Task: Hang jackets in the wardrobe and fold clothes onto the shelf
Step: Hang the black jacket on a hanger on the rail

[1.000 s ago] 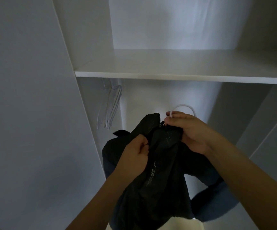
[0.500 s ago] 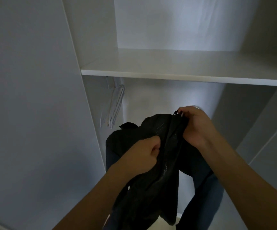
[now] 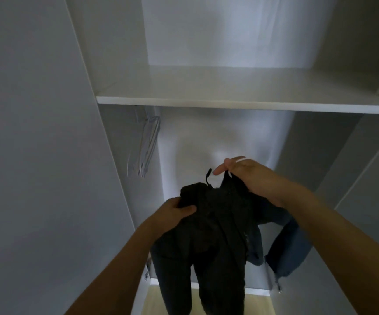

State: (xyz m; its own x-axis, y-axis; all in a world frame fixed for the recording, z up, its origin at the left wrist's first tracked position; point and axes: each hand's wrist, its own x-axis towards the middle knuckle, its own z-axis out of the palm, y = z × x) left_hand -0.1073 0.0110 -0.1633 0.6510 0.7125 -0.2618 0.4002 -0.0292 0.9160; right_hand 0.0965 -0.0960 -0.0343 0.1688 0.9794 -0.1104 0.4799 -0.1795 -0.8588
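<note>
A person stands at an open white wardrobe, both bare arms reaching in below its shelf. The left hand grips a bunched fold of a black jacket, fingers curled around the cloth at its upper left. The right hand is higher and to the right, curled round the hook of a white hanger at the jacket's collar, with its forefinger sticking out straight. A short black zip pull stands up between the two hands. The jacket hangs down in front of the lower compartment, with blue fabric drooping behind it on the right. Pale empty hangers hang at the compartment's far left. No writing or label on the jacket can be read.
</note>
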